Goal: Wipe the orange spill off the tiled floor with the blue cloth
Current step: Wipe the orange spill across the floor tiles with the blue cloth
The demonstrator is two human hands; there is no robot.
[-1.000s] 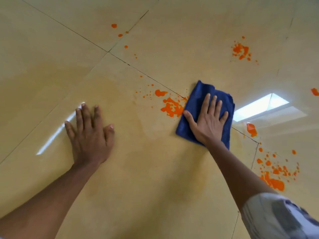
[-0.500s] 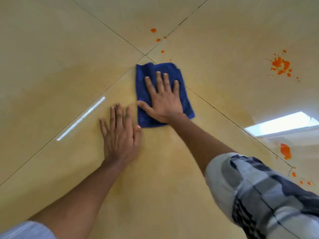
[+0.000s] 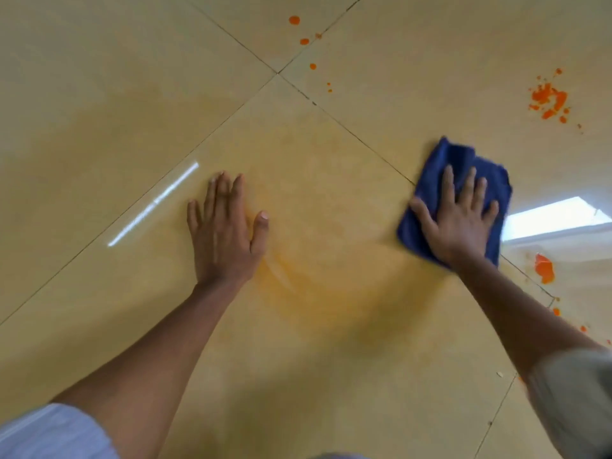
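Observation:
My right hand [image 3: 458, 220] presses flat, fingers spread, on the folded blue cloth [image 3: 440, 164] at the right of the tiled floor [image 3: 99, 94]. My left hand [image 3: 225, 226] rests flat on the tile at centre, fingers straight, holding nothing. Between the hands a faint orange smear [image 3: 318, 293] stains the tile. An orange splatter [image 3: 549, 99] lies beyond the cloth at upper right. A thick orange blob [image 3: 544, 268] sits just right of the cloth. Small orange drops [image 3: 304, 41] dot the tiles near the grout crossing at top.
Dark grout lines cross at the top centre [image 3: 277, 73]. A bright window reflection [image 3: 556, 217] shines on the floor at the right edge, a thin light streak [image 3: 154, 203] left of my left hand. More orange specks [image 3: 556, 311] lie at lower right.
My right hand has swept the cloth from beside my left hand back to the right. A pale orange smear shows on the tile where the splatter was wiped. My left hand stays planted.

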